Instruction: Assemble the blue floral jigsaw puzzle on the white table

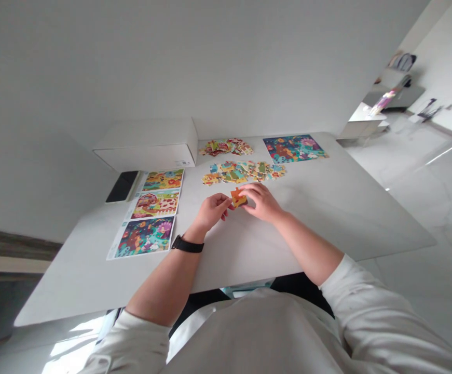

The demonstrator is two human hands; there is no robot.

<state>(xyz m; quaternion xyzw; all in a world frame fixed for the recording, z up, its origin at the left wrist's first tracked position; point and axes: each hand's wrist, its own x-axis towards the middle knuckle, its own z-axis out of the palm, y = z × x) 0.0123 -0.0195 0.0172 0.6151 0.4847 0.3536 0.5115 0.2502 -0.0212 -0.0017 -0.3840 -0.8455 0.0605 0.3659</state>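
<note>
Between my two hands is an orange and yellow puzzle piece [238, 198] with brownish markings. My left hand [214, 209], with a black watch band [188, 244] on its wrist, pinches the piece's left edge. On the other side, my right hand [262, 201] grips the piece by its top and right edges. Just beyond the hands lies a spread heap of loose puzzle pieces [245, 171]. Farther back is a second heap of pieces [226, 147], mostly red, green and cream. Whether the held piece is one or two joined pieces I cannot make out.
A put-together dark blue puzzle [296, 148] lies at the back right. On the left lie a sheet with three printed pictures [154, 203] and a phone [122, 187]. Behind them a white box [146, 145] stands against the wall. The table's [366, 208] right edge borders the floor.
</note>
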